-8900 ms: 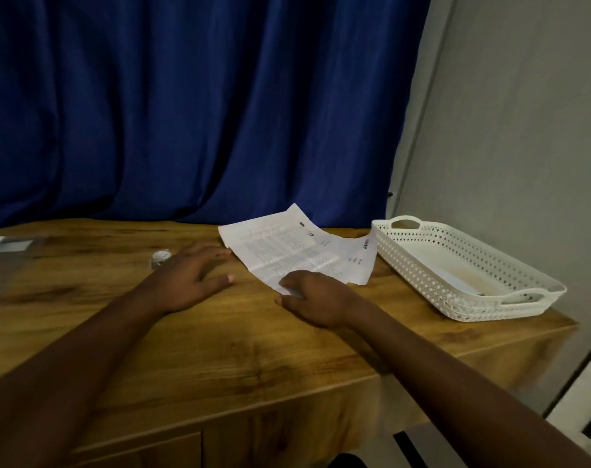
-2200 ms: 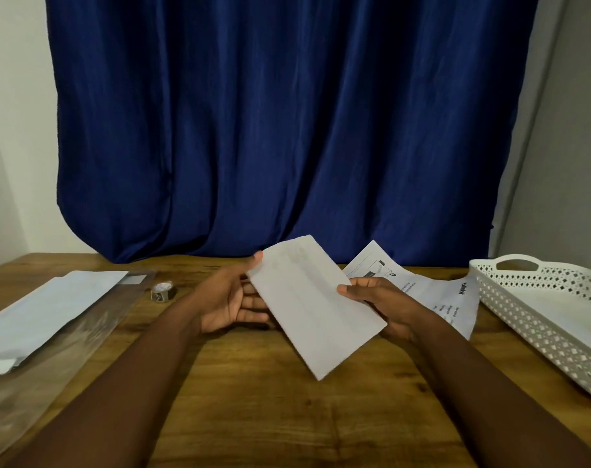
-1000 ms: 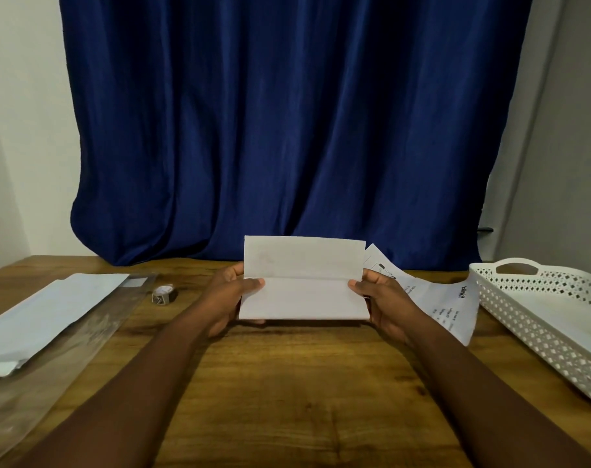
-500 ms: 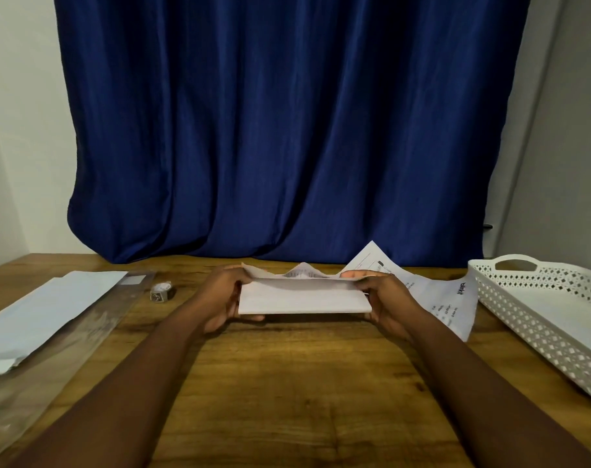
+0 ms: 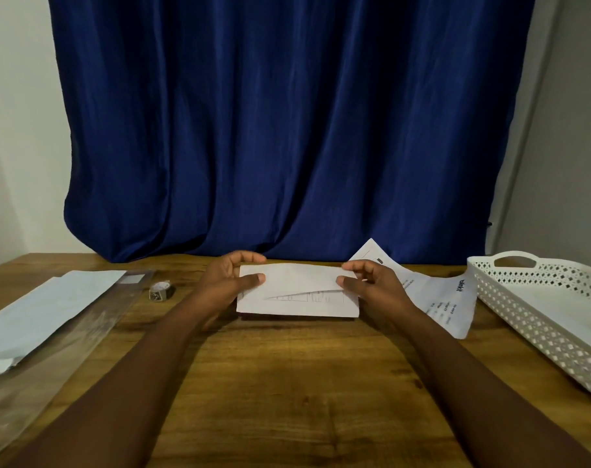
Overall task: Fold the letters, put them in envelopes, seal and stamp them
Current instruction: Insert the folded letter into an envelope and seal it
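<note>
A white letter [image 5: 297,293] lies folded on the wooden table [image 5: 287,383] in the middle. Its top flap is bent down over the lower part, with printed lines showing under the slanted edge. My left hand [image 5: 228,282] pinches its left end and my right hand [image 5: 371,285] pinches its right end. More printed letters [image 5: 446,298] lie flat behind my right hand. A stack of white envelopes [image 5: 47,309] lies at the left, partly on a clear plastic sleeve [image 5: 44,376].
A white perforated basket [image 5: 537,309] stands at the right edge of the table. A small roll of tape [image 5: 160,290] sits left of my left hand. A blue curtain [image 5: 287,130] hangs behind the table.
The letter's upper part stood upright a second ago. Both hands have brought it down toward me over the lower part, and the sheet now lies nearly flat.
</note>
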Tool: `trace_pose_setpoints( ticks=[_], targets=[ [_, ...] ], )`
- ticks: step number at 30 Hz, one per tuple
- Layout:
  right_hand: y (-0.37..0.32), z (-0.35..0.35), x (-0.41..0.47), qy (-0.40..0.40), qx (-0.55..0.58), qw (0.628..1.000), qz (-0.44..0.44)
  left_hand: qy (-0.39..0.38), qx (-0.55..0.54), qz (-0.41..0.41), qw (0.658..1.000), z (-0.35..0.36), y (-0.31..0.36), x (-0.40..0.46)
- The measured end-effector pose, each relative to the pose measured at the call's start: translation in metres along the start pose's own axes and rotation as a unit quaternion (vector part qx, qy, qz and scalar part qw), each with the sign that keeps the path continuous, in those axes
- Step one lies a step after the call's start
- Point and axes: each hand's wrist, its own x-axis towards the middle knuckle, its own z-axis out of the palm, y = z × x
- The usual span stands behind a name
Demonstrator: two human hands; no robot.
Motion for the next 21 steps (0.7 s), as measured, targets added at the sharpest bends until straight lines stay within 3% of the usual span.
trace_pose_setpoints(
  ticks=[3, 7, 13, 16, 21],
  targets=[
    [-0.005, -0.002, -0.004, 0.068, -0.093, 0.987, -0.114, 0.037, 0.117, 0.148, 0.981, 0.003, 0.005, -0.002],
    [-0.014, -0.001, -0.015, 0.078, -0.258, 0.922, -0.278, 0.04, 0.217, 0.272, 0.937, 0.016, 0.013, -0.013],
    [-0.015, 0.023, -0.021, 0.016, -0.367, 0.88, -0.301, 0.007, 0.242, 0.372, 0.896, 0.033, 0.018, -0.022],
    [-0.013, 0.025, -0.022, 0.014, -0.338, 0.894, -0.293, -0.014, 0.211, 0.355, 0.911, 0.034, 0.016, -0.021],
    [-0.012, 0.022, -0.023, 0.022, -0.288, 0.913, -0.286, 0.004, 0.255, 0.284, 0.924, 0.029, 0.011, -0.016]
  ],
)
